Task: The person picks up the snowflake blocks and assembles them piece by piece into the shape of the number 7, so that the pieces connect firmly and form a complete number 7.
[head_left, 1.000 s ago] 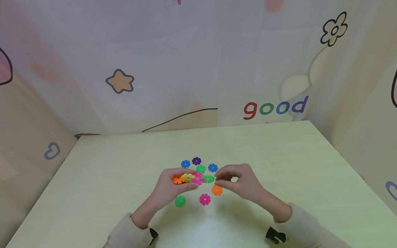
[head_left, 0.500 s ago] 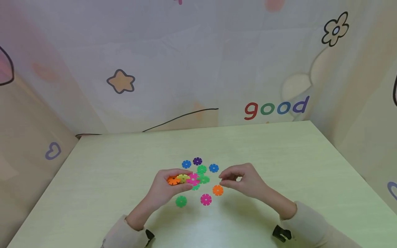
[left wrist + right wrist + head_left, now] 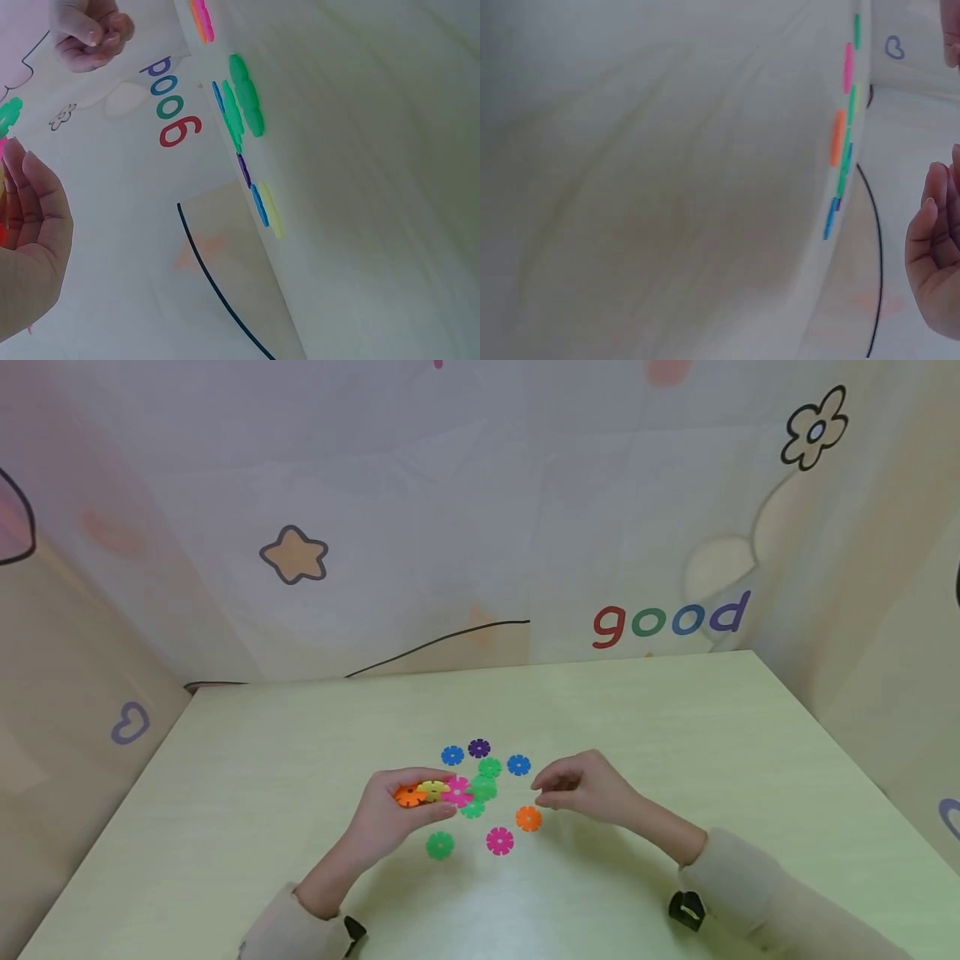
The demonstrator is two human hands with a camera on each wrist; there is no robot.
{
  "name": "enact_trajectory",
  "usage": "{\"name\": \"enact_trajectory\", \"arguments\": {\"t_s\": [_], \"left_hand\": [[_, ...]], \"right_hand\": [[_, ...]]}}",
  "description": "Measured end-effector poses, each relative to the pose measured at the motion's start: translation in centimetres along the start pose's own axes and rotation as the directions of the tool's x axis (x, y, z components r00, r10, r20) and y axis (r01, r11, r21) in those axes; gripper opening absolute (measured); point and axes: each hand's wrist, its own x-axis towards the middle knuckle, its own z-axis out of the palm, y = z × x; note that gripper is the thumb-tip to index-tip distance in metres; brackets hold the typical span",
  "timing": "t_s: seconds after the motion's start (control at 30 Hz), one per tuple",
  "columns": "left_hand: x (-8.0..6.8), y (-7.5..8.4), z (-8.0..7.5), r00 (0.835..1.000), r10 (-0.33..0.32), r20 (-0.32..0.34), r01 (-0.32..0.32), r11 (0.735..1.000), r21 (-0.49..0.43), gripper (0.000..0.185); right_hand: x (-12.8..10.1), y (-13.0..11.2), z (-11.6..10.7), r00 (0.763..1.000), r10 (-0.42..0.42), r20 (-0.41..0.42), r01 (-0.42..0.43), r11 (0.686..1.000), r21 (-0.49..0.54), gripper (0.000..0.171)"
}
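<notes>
My left hand (image 3: pixel 382 814) grips a row of notched plastic snowflake discs between thumb and fingers, above the table. The row runs from an orange disc (image 3: pixel 408 796) near the palm through a yellow disc (image 3: pixel 432 790) and a pink disc (image 3: pixel 457 792) to a green disc (image 3: pixel 483 788), which juts out past the fingertips. To its right, my right hand (image 3: pixel 588 789) hovers with fingers loosely bent and nothing visible in them. The right wrist view shows that same hand (image 3: pixel 937 255) with bent fingers. Nearest to it lies a loose orange disc (image 3: pixel 528 818).
On the pale table (image 3: pixel 300 735), blue discs (image 3: pixel 452 755), a purple disc (image 3: pixel 479 748) and green discs (image 3: pixel 490 767) lie behind the row. Closer to me are a pink disc (image 3: pixel 500 841) and another green disc (image 3: pixel 440 845). A printed curtain (image 3: pixel 412 527) hangs behind the table.
My left hand has moved left with the linked discs. My right hand, which was close to the row's green end, has drawn away to the right, widening the gap.
</notes>
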Motion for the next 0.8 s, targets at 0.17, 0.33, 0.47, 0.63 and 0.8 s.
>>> {"name": "enact_trajectory", "arguments": {"t_s": [0.17, 0.33, 0.47, 0.63, 0.8], "left_hand": [[-0.1, 0.0, -0.2, 1.000, -0.006, -0.022, 0.006, 1.000, 0.004, 0.033], [-0.2, -0.1, -0.2, 0.999, -0.016, -0.032, 0.016, 1.000, 0.006, 0.032], [-0.1, -0.2, -0.3, 0.999, -0.012, -0.037, 0.012, 1.000, 0.004, 0.032], [0.0, -0.5, -0.7, 0.999, 0.009, -0.035, -0.009, 1.000, -0.008, 0.033], [0.1, -0.6, -1.0, 0.999, 0.040, -0.031, -0.040, 0.999, -0.022, 0.035]], "right_hand": [[0.6, 1.3, 0.0, 0.998, 0.016, 0.060, -0.015, 1.000, -0.010, 0.017], [1.0, 2.4, 0.3, 0.989, 0.044, 0.144, -0.036, 0.998, -0.057, 0.017], [1.1, 3.0, 0.5, 0.973, 0.086, 0.214, -0.065, 0.992, -0.104, 0.025], [1.2, 3.7, 0.8, 0.971, 0.048, 0.236, -0.015, 0.990, -0.138, 0.035], [1.4, 3.9, 1.2, 0.968, 0.018, 0.251, 0.033, 0.980, -0.194, 0.036]]}}
